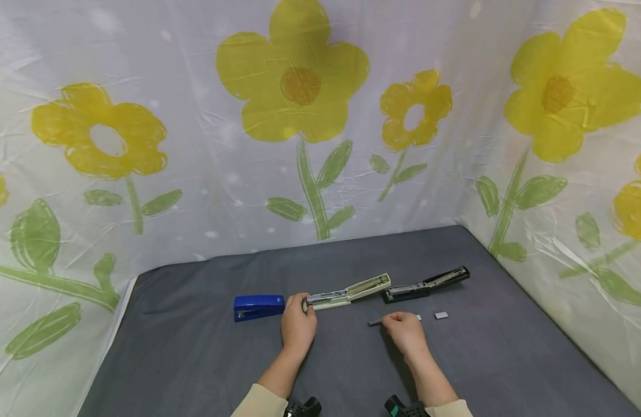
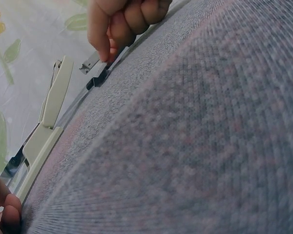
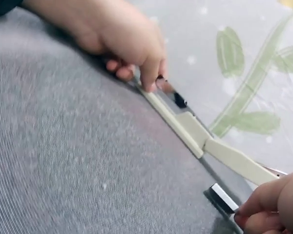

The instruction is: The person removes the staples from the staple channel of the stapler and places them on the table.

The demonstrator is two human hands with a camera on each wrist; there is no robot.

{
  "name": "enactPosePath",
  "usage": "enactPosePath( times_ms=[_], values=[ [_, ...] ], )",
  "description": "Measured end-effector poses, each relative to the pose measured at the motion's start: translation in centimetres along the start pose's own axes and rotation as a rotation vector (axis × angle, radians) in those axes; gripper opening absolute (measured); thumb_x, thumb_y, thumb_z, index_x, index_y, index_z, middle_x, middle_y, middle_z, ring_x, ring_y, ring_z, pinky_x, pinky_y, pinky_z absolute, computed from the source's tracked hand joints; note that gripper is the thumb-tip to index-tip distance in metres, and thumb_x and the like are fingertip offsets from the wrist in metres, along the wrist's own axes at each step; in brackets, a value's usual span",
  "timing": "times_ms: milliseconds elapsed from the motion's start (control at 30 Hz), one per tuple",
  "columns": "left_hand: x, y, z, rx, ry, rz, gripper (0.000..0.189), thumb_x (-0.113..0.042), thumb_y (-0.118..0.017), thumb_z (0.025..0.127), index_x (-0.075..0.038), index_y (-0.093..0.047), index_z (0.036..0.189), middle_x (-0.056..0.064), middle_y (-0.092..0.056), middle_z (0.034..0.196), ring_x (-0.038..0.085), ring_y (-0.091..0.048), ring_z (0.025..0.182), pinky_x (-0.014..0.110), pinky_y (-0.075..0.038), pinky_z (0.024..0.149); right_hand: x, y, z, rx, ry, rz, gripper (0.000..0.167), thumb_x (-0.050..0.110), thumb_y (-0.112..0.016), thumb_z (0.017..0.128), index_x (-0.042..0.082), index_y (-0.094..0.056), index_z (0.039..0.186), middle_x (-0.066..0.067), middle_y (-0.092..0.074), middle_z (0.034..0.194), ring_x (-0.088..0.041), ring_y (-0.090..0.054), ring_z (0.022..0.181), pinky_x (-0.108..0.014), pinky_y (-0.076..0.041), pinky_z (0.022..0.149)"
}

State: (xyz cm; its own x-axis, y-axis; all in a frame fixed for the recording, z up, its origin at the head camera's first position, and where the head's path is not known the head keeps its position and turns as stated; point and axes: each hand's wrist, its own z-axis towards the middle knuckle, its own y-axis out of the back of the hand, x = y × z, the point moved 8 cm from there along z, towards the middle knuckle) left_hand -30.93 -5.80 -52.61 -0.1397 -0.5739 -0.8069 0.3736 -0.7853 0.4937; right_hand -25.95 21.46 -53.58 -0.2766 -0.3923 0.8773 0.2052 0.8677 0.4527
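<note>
A cream stapler (image 1: pixel 330 299) lies on the grey cloth with its top swung open, showing the metal staple channel. My left hand (image 1: pixel 298 324) grips its near left end, thumb and fingers around the base. To the right, my right hand (image 1: pixel 405 331) is low over the cloth and pinches a grey strip of staples (image 1: pixel 374 322). In the right wrist view the staple strip (image 3: pixel 223 197) sticks out beyond the fingertips. The cream stapler (image 2: pixel 56 95) stands opened in the left wrist view, with the right hand (image 2: pixel 127 19) beyond it.
A blue stapler (image 1: pixel 259 307), folded together, lies left of my left hand. Behind my right hand is a black stapler (image 1: pixel 426 285), opened out. A short block of staples (image 1: pixel 441 315) lies to the right. A flowered curtain (image 1: pixel 237 191) borders the table.
</note>
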Motion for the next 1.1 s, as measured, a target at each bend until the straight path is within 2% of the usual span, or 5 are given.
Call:
enactPosePath(
  times_ms=[133,233,400,800,1100],
  values=[
    [0.1,0.0,0.0,-0.002,-0.004,-0.002,0.023,0.005,-0.071,0.088,0.002,-0.072,0.110,0.017,-0.067,0.111,0.039,-0.067,0.104,0.053,-0.054,0.090,0.8,0.5,0.2,-0.035,0.083,-0.190,0.017,0.015,-0.065,0.088,0.001,-0.075,0.087,-0.004,-0.065,0.076,-0.020,-0.055,0.068,-0.035,-0.045,0.060],
    [0.2,-0.1,0.1,-0.001,-0.002,-0.001,0.023,0.005,-0.071,0.088,0.001,-0.072,0.110,0.016,-0.067,0.112,0.038,-0.067,0.104,0.053,-0.054,0.090,1.2,0.6,0.2,-0.042,0.111,-0.258,0.014,0.015,-0.066,0.087,0.004,-0.075,0.083,-0.004,-0.066,0.075,-0.020,-0.055,0.065,-0.038,-0.046,0.060],
    [0.2,-0.2,0.1,0.001,0.008,0.000,0.023,0.004,-0.071,0.088,0.000,-0.073,0.111,0.016,-0.067,0.113,0.038,-0.067,0.104,0.053,-0.054,0.091,1.4,0.5,-0.1,-0.041,0.120,-0.283,0.012,0.013,-0.066,0.087,0.005,-0.073,0.081,-0.004,-0.066,0.076,-0.020,-0.054,0.063,-0.038,-0.045,0.059],
    [0.0,0.0,-0.1,0.006,0.015,-0.007,0.023,0.005,-0.071,0.088,0.001,-0.072,0.111,0.017,-0.067,0.114,0.038,-0.067,0.106,0.052,-0.053,0.092,1.4,0.5,-0.6,-0.023,0.093,-0.352,0.016,0.021,-0.071,0.086,0.008,-0.072,0.078,-0.002,-0.066,0.074,-0.020,-0.056,0.064,-0.038,-0.045,0.058],
    [-0.1,0.1,-0.1,-0.002,0.010,-0.002,0.023,0.004,-0.071,0.088,0.001,-0.073,0.111,0.017,-0.067,0.113,0.038,-0.067,0.105,0.053,-0.054,0.091,2.3,1.1,-0.4,-0.041,0.107,-0.371,0.018,0.028,-0.067,0.089,0.010,-0.072,0.084,-0.002,-0.066,0.076,-0.020,-0.056,0.066,-0.038,-0.044,0.058]
  ],
)
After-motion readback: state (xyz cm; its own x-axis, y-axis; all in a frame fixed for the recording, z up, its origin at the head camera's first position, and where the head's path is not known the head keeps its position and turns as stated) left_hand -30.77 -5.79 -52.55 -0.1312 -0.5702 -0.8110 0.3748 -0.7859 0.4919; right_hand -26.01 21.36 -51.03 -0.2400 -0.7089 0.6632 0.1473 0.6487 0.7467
